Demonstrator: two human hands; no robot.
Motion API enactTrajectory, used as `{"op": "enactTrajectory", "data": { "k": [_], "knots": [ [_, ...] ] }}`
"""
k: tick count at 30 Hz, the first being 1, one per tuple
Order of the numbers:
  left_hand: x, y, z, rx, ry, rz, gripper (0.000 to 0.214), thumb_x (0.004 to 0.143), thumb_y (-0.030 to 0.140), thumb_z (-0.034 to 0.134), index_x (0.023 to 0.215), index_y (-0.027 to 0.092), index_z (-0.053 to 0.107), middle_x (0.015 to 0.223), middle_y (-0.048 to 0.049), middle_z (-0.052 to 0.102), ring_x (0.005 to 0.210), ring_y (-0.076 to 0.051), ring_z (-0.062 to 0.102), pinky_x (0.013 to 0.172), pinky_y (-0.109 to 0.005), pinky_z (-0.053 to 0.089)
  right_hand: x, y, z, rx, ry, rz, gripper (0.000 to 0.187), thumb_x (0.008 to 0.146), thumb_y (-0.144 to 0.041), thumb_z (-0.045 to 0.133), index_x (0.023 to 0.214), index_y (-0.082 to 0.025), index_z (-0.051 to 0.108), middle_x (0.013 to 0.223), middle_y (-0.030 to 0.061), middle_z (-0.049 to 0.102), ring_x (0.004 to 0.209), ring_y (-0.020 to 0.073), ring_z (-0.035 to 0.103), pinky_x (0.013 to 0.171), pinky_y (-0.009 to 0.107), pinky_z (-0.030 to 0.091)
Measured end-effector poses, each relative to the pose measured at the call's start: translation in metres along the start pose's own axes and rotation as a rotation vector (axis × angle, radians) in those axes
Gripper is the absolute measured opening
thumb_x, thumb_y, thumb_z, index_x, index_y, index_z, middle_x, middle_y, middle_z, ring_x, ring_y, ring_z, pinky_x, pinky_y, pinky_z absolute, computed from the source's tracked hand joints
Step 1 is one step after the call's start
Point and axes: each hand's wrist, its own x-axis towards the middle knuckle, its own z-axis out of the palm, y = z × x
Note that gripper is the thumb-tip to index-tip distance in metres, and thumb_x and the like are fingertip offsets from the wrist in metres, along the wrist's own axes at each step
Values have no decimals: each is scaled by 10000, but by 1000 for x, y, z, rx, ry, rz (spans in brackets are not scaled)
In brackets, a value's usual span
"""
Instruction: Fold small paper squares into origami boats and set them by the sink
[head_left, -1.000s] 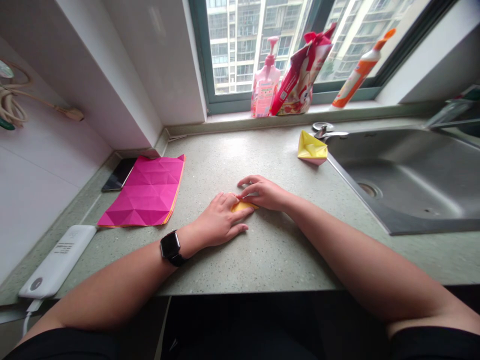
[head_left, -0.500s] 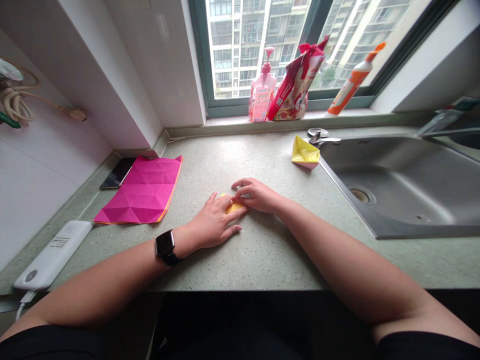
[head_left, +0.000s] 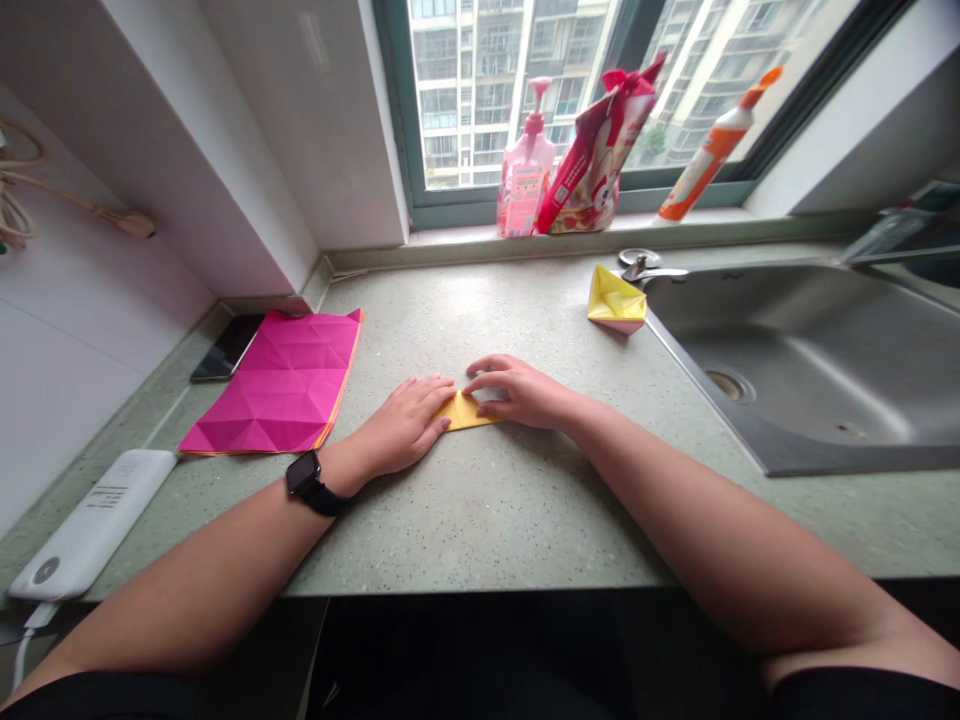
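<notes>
A small folded yellow paper (head_left: 466,411) lies flat on the speckled green counter (head_left: 487,500). My left hand (head_left: 401,425) rests flat beside its left end, fingers stretched out, fingertips touching the paper. My right hand (head_left: 517,390) presses down on its right end with curled fingers. A black watch (head_left: 306,480) is on my left wrist.
A stack of creased pink paper (head_left: 281,385) lies at the left, a phone (head_left: 225,348) behind it and a white power bank (head_left: 90,525) nearer me. A finished yellow paper boat (head_left: 615,298) stands by the steel sink (head_left: 810,360). Bottles and a red pouch (head_left: 592,150) line the windowsill.
My left hand has slid left off the yellow paper, so more of the paper shows. The right hand stays pressed on it. The view has shifted slightly.
</notes>
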Motion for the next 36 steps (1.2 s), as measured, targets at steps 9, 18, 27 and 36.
{"op": "enactTrajectory", "data": {
  "k": [9, 18, 27, 36],
  "knots": [
    [5, -3, -3, -83, 11, -14, 465, 1095, 355, 585, 1538, 231, 518, 1576, -149, 630, 1506, -305, 568, 1339, -623, 365, -1, 0, -5, 37, -19, -26, 303, 948, -221, 818, 1223, -349, 837, 1357, 55, 755, 1285, 253, 692, 1161, 495, 537],
    [9, -2, -4, -120, 38, -12, 496, 1064, 391, 670, 1514, 240, 526, 1536, -143, 648, 1455, -314, 597, 1263, -584, 461, -4, -10, 0, -33, -4, -79, 301, 940, -264, 860, 1213, -393, 860, 1372, 49, 744, 1297, 261, 675, 1186, 497, 524],
    [9, 0, -3, -98, 58, -29, 487, 1075, 424, 656, 1501, 221, 538, 1509, -137, 663, 1407, -321, 617, 1255, -561, 467, -5, -15, 5, -132, 5, -59, 203, 966, -345, 851, 1159, -398, 884, 1375, 58, 741, 1300, 295, 664, 1176, 510, 529],
    [6, 2, -4, -52, 42, -57, 490, 1118, 440, 556, 1560, 232, 520, 1599, -143, 597, 1515, -321, 540, 1321, -580, 406, -4, -17, 2, -178, -36, -29, 157, 981, -395, 838, 1127, -400, 896, 1382, 57, 755, 1295, 301, 677, 1142, 500, 552]
  ]
}}
